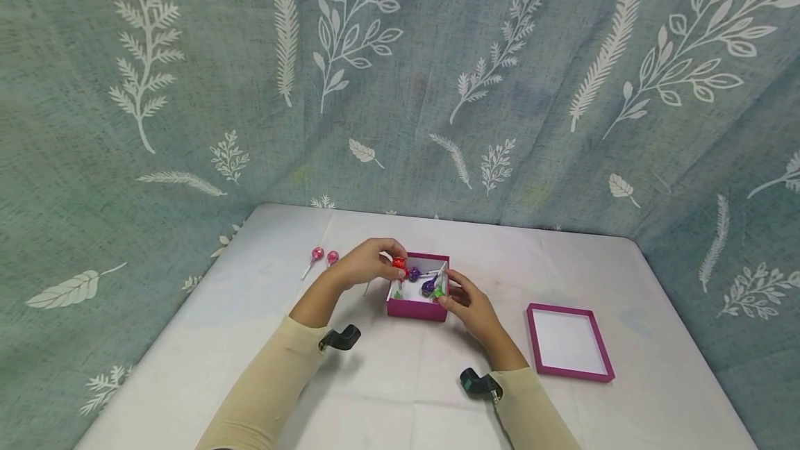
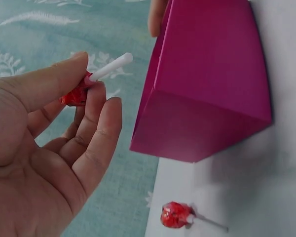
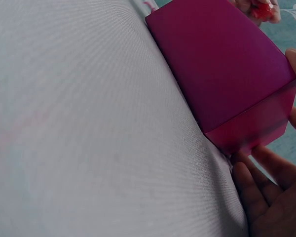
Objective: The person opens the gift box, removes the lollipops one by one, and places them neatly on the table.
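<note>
My left hand (image 1: pixel 369 262) pinches a red-wrapped lollipop (image 2: pixel 75 96) between thumb and fingers, above the left side of an open magenta box (image 1: pixel 417 309). Its white stick points toward the box in the left wrist view. My right hand (image 1: pixel 473 305) holds the box at its near right corner, thumb at the rim and fingers against the right wall. Inside the white interior lie purple lollipops (image 1: pixel 428 288) and a green lollipop (image 1: pixel 439 293), with another green bit at the left corner. Beside the box on the table is another red lollipop (image 2: pixel 175 215), mostly hidden by my left hand in the head view.
Two pinkish-red lollipops, one farther left (image 1: pixel 317 253) and one beside it (image 1: pixel 333 257), lie left of my left hand. A magenta-rimmed lid (image 1: pixel 570 370) lies white side up at the right. The white-covered table (image 1: pixel 400 380) meets a leaf-patterned cloth (image 1: pixel 400 158) behind.
</note>
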The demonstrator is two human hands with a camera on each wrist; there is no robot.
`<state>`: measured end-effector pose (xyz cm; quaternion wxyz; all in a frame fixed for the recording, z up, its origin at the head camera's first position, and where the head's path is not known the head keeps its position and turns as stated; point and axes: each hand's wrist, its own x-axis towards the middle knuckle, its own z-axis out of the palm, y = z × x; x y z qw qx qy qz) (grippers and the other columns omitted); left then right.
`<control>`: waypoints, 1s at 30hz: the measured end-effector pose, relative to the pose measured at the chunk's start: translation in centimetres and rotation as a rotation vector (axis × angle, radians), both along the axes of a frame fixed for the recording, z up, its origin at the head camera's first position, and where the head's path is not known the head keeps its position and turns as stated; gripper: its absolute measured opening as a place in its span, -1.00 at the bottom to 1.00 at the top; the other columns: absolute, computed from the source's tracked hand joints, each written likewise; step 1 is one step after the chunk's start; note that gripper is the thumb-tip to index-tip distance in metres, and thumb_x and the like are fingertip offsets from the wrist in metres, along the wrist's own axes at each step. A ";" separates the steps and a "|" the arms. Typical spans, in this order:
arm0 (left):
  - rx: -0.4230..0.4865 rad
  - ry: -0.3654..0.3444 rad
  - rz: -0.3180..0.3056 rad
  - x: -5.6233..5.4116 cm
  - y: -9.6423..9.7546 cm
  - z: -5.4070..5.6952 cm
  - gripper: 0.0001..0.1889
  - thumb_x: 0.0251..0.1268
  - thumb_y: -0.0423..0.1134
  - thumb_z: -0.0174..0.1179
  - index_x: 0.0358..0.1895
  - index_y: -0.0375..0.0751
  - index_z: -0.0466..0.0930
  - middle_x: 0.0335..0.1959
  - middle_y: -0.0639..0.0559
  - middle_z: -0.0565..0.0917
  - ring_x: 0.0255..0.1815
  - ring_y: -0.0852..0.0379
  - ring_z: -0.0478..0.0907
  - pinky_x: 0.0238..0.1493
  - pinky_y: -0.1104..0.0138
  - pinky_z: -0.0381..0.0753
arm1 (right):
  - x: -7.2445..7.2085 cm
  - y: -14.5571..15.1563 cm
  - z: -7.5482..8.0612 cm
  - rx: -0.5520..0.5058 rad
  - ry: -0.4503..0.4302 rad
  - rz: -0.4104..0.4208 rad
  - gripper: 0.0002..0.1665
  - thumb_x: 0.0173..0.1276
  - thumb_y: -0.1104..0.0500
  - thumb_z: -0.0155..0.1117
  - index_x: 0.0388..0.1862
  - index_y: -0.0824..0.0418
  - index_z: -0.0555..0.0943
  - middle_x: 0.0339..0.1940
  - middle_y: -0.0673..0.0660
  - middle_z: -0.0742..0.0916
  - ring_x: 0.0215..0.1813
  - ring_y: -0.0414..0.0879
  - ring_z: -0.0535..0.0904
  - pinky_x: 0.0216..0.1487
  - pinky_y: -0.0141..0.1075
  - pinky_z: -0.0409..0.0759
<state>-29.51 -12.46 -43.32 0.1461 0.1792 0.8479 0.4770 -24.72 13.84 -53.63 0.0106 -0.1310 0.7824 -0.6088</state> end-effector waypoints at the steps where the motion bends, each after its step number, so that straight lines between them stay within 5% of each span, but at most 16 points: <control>1: -0.007 0.010 0.001 0.0 -0.2 0.0 -0.73 0.12 -0.27 0.43 -0.11 -0.04 0.64 -0.09 0.03 0.60 -0.11 0.04 0.55 -0.10 0.21 0.58 | 0.0 0.0 0.0 0.001 0.001 0.002 -0.24 0.28 0.08 0.40 0.44 0.00 0.37 0.22 0.27 0.58 0.17 0.15 0.56 0.14 0.04 0.50; 10: 0.070 -0.004 0.019 0.2 -2.3 -0.3 -0.68 0.12 -0.38 0.40 -0.04 -0.21 0.62 -0.07 -0.04 0.60 -0.15 0.04 0.58 -0.15 0.22 0.58 | 0.1 0.0 -0.2 0.007 0.003 0.002 -0.24 0.28 0.06 0.40 0.45 0.01 0.36 0.23 0.29 0.57 0.19 0.16 0.54 0.13 0.04 0.50; 19: 0.052 -0.015 0.060 0.2 -5.4 -0.7 -0.65 0.17 -0.43 0.33 0.05 -0.29 0.57 -0.05 -0.10 0.61 -0.16 0.03 0.61 -0.16 0.23 0.61 | 0.0 0.0 0.1 0.015 -0.043 0.013 -0.22 0.31 0.09 0.38 0.48 0.02 0.32 0.32 0.29 0.50 0.25 0.18 0.49 0.18 0.04 0.46; 26: 0.024 -0.024 0.153 -0.1 -8.1 0.1 -0.60 0.21 -0.45 0.29 0.14 -0.28 0.52 -0.03 -0.11 0.61 -0.05 -0.01 0.60 -0.03 0.07 0.58 | 1.6 -0.2 3.1 0.049 -0.024 0.045 -0.24 0.35 0.17 0.33 0.48 0.21 0.28 0.32 0.38 0.47 0.24 0.22 0.50 0.16 0.00 0.49; 30: 0.012 -0.006 0.226 -0.3 -9.4 0.6 -0.57 0.23 -0.47 0.28 0.18 -0.28 0.47 0.07 -0.13 0.56 0.02 -0.04 0.56 0.02 0.05 0.56 | 0.8 0.0 1.9 0.042 -0.038 0.031 -0.23 0.34 0.12 0.35 0.48 0.13 0.29 0.33 0.35 0.48 0.25 0.21 0.49 0.17 0.01 0.47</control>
